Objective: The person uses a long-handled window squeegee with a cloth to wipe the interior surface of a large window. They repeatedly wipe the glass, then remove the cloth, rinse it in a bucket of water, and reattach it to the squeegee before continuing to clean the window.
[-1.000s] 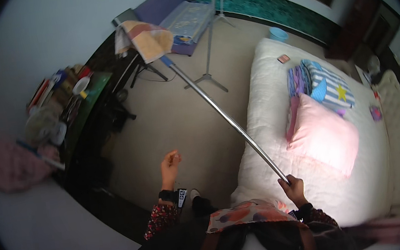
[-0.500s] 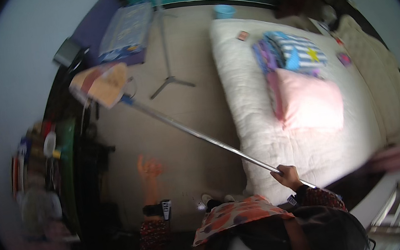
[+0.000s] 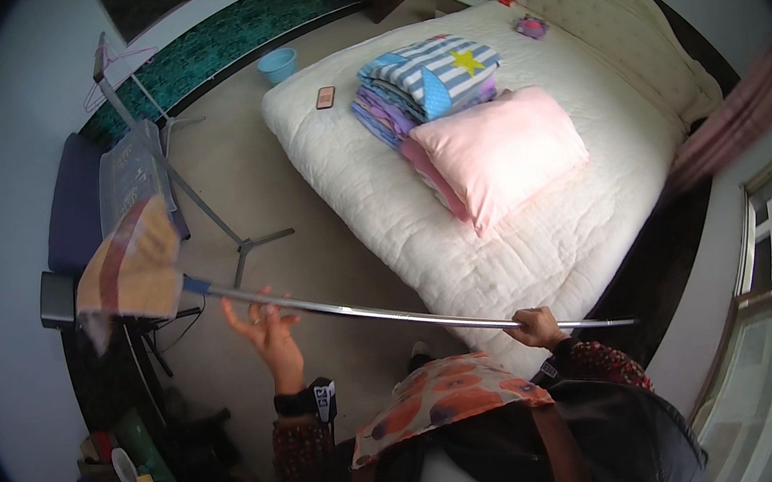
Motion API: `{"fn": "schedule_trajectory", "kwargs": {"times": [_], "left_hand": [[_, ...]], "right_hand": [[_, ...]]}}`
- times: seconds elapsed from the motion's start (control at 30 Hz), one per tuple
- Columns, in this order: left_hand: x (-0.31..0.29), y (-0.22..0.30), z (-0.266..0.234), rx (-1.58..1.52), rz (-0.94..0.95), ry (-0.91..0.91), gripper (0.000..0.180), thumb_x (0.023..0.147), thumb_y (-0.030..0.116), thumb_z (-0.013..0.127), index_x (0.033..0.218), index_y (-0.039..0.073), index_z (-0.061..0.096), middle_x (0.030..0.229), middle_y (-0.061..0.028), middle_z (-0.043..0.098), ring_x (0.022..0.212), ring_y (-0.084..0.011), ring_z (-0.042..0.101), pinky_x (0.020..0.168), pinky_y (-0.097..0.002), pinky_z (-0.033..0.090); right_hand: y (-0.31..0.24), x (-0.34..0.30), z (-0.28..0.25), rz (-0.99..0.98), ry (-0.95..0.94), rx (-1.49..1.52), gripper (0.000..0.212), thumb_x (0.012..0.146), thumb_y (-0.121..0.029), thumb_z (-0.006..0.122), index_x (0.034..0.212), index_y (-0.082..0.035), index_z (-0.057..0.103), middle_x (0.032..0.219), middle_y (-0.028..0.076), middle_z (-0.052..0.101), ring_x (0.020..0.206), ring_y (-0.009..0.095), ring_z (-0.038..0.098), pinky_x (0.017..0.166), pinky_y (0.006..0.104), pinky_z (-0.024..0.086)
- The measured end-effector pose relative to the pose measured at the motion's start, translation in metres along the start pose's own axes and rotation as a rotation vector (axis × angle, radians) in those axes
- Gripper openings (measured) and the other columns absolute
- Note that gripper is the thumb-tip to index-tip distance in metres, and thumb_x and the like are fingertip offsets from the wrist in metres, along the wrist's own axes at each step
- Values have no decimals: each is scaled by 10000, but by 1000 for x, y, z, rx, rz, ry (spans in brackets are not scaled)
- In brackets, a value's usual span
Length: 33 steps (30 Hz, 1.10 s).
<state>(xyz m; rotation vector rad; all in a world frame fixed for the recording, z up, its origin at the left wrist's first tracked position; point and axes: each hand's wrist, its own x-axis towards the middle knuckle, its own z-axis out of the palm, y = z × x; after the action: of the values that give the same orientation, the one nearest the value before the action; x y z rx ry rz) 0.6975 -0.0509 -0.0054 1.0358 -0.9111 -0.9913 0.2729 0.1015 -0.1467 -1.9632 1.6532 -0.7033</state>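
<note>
My right hand point(image 3: 538, 328) is closed round a long silver metal pole point(image 3: 376, 314) near its right end. The pole runs to the left across the front of my body. At its far left end, past a blue joint point(image 3: 196, 285), hangs a tan cloth point(image 3: 136, 262) with a brown stripe. The part under the cloth is hidden. My left hand point(image 3: 273, 343) is raised just below the pole with its fingers spread. The fingertips reach up to the pole, but I cannot tell whether they touch it.
A bed point(image 3: 340, 179) with a white quilt takes up the right side, bearing a pink pillow point(image 3: 505, 154), folded bedding point(image 3: 433, 76) and a phone point(image 3: 326, 98). A metal rack point(image 3: 206, 210), a purple sofa point(image 3: 73, 202) and a blue bucket point(image 3: 278, 65) stand farther off.
My view has turned to the right. The cloth-covered pole end has swung lower and nearer. My left hand has risen to just below the pole; the right hand keeps its grip.
</note>
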Motion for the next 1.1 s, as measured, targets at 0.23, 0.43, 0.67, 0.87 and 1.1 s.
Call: {"fn": "schedule_trajectory", "kwargs": {"times": [0.23,0.43,0.67,0.87,1.1], "left_hand": [[85,-39,76,-8,-141,-118,824,891,159,605,1480,223,32,1264,-135,509,995,-237,579,704,-287,464],[182,-84,126,4,-252,-179,753,936,131,536,1496,225,41,1306,-110,471,1042,-180,540,705,-274,458],[290,-144,117,-123,-474,-557,555,966,164,487,1451,153,217,1325,-48,496,1070,-149,522,685,-234,426],[331,-160,142,-17,-560,-710,502,921,171,544,1380,137,344,1148,-69,589,922,-174,580,649,-274,459],[392,-212,195,-19,-593,-840,547,889,78,568,1366,146,310,1194,-108,540,952,-187,584,654,-283,490]], "right_hand": [[34,31,7,197,-8,-110,299,798,-320,672,664,-70,577,563,103,565,522,325,584,501,428,469],[24,87,-4,280,111,-22,317,799,-359,661,672,-91,551,579,131,559,560,370,562,521,464,439],[-32,155,67,401,290,-12,301,785,-374,654,710,-84,618,591,169,567,564,388,561,521,471,427],[-85,239,121,661,251,93,363,829,-395,627,755,-43,584,671,189,609,638,385,599,583,461,457],[-68,311,130,574,343,75,291,877,-334,571,827,-48,571,690,190,591,634,410,574,590,477,452]]}}
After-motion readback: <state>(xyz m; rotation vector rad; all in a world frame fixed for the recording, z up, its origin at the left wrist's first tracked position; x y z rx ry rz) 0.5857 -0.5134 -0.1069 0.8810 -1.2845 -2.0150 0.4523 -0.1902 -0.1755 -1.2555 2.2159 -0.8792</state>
